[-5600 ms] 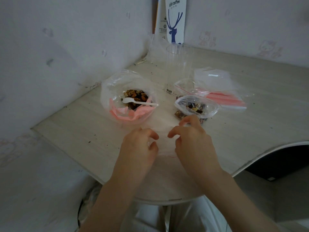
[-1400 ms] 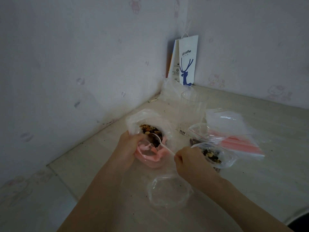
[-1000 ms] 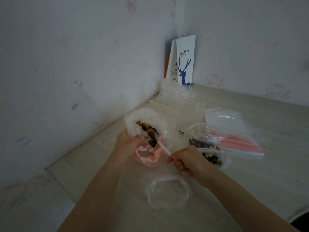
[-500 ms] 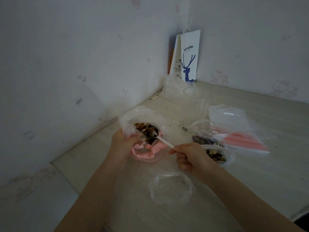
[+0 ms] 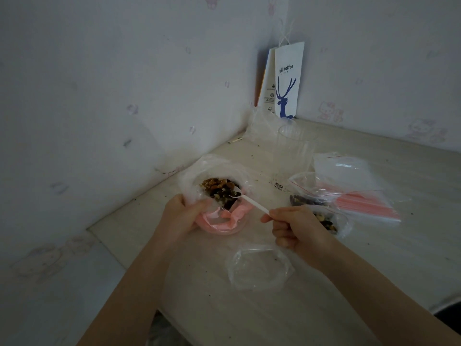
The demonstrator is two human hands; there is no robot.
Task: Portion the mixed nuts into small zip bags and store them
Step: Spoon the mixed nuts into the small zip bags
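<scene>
The left hand (image 5: 183, 216) is curled around the near-left side of the pink bowl (image 5: 219, 224), fingers pressed on the clear plastic liner (image 5: 192, 181) that bulges out of it, so the bowl is steadied and tipped a little toward the person. The mixed nuts (image 5: 219, 191) sit heaped in that liner, toward the left edge of the tabletop (image 5: 324, 308) near the wall.

The right hand (image 5: 294, 226) is closed in a loose fist, thumb and forefinger pinching the end of a white plastic spoon (image 5: 249, 201). The spoon's long axis runs from the hand up and to the left, and its scoop rests at the right edge of the nut heap; whether it is loaded cannot be told.

The empty small zip bag (image 5: 259, 267) lies with its mouth propped open on the tabletop just toward the person from the right hand, between the two forearms. That is the relation the next move turns on: the bag lies below and slightly left of the spoon hand, so the spoon must swing back toward the near edge, away from the bowl, and the right hand is the nearer one.

Behind the right hand a filled zip bag (image 5: 326, 223) shows nuts, with another filled bag (image 5: 306, 198) just beyond it, a stack of spare zip bags (image 5: 361, 203) toward the right edge, and a clear plastic cup (image 5: 295, 156) farther back.
</scene>
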